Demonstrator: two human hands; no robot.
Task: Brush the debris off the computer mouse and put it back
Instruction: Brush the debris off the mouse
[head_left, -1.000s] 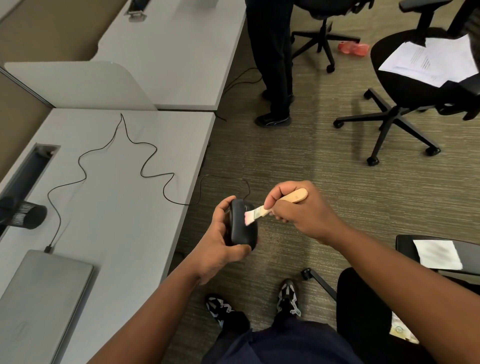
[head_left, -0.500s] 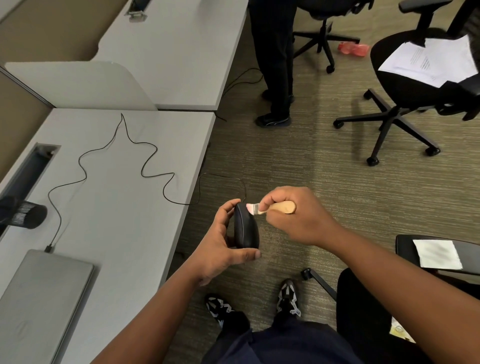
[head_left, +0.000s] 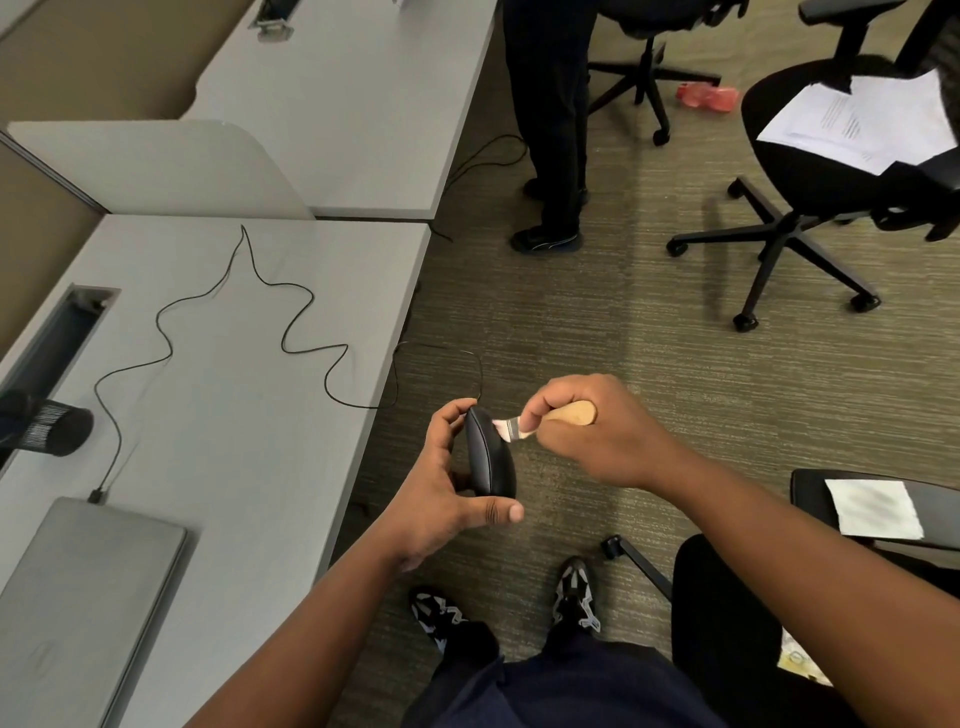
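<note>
Head view: left hand (head_left: 441, 499) wrapped around black computer mouse (head_left: 488, 457), thumb under its near end, fingers behind the far side, mouse held on edge in the air over the carpet, off the desk (head_left: 249, 415) edge. Right hand (head_left: 597, 436) fisted around a small brush (head_left: 545, 420) with wooden handle, pale bristles touching the upper right side of the mouse. Thin black cable (head_left: 291, 343) runs from mouse top, over the desk edge, snakes across the desk surface to a plug at the closed grey laptop (head_left: 78, 597) at lower left. Black mesh cup (head_left: 52, 428) lying near desk's left edge beside a cable slot. Person's patterned shoes (head_left: 574, 592) on carpet below hands. Black office chair (head_left: 810, 171) with white papers (head_left: 857, 119) on seat at upper right; second person's dark legs (head_left: 550, 114) standing top centre; red item (head_left: 706, 96) on floor, too blurred to identify. White sheet (head_left: 872, 506) on a dark surface at right.
</note>
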